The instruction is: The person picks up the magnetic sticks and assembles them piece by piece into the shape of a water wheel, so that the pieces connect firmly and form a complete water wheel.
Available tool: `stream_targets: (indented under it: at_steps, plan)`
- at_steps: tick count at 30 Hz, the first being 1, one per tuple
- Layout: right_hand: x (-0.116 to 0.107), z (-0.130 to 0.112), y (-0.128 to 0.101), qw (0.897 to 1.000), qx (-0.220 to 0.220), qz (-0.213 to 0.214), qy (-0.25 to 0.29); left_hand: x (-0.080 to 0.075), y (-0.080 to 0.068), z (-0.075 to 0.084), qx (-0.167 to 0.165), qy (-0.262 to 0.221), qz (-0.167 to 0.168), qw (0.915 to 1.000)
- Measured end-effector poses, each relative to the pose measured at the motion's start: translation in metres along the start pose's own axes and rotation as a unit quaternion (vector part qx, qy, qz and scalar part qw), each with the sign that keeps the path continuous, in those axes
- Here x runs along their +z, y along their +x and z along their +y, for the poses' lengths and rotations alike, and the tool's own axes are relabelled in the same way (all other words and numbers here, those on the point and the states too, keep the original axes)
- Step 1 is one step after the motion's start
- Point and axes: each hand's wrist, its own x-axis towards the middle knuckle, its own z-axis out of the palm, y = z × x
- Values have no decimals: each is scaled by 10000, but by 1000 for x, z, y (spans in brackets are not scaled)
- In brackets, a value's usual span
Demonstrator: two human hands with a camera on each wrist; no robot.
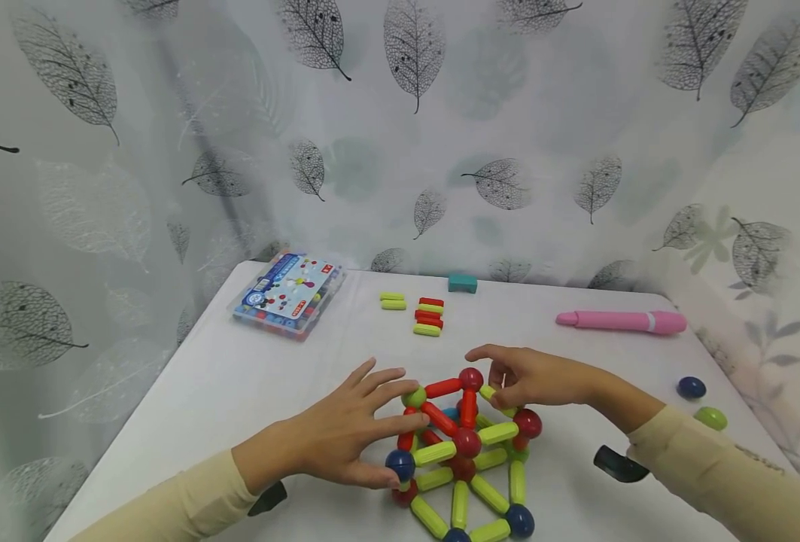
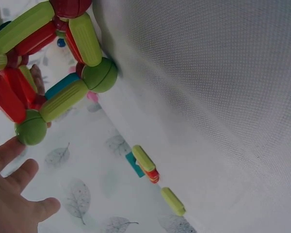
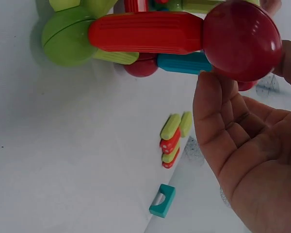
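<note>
A frame (image 1: 468,443) of magnetic balls and rods stands near the table's front edge. Fingers spread, my left hand (image 1: 345,433) rests at its left side. One fingertip touches the green ball (image 2: 31,127), and the thumb lies against the blue ball (image 1: 400,465). From the right, my right hand (image 1: 538,375) pinches the upper yellow-green rod (image 1: 488,392) with thumb and bent fingers, its index stretched out above. The dark red ball (image 3: 242,40) is beside those fingers; it hides part of the thumb in the right wrist view.
At the back left lies a clear plastic case (image 1: 287,293) of pieces. Behind the frame are loose yellow-green and red rods (image 1: 429,316) and a teal block (image 1: 463,283). To the right lie a pink pen-shaped thing (image 1: 619,321), a blue oval (image 1: 692,388) and a green oval (image 1: 711,418).
</note>
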Motion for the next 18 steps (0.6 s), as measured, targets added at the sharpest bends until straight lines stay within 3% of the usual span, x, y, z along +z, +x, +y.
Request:
stream_targets:
  at_steps: [13, 16, 18]
  plan:
    - [0, 0, -7, 9999, -42, 113, -38, 0, 2, 0, -13, -1, -50, 10000]
    - [-1, -1, -16, 9991, -17, 362, -206, -1, 2, -1, -10, -106, -56, 9999]
    - [-1, -4, -28, 9956, -40, 796, -500, -1, 2, -3, -45, -315, -85, 9995]
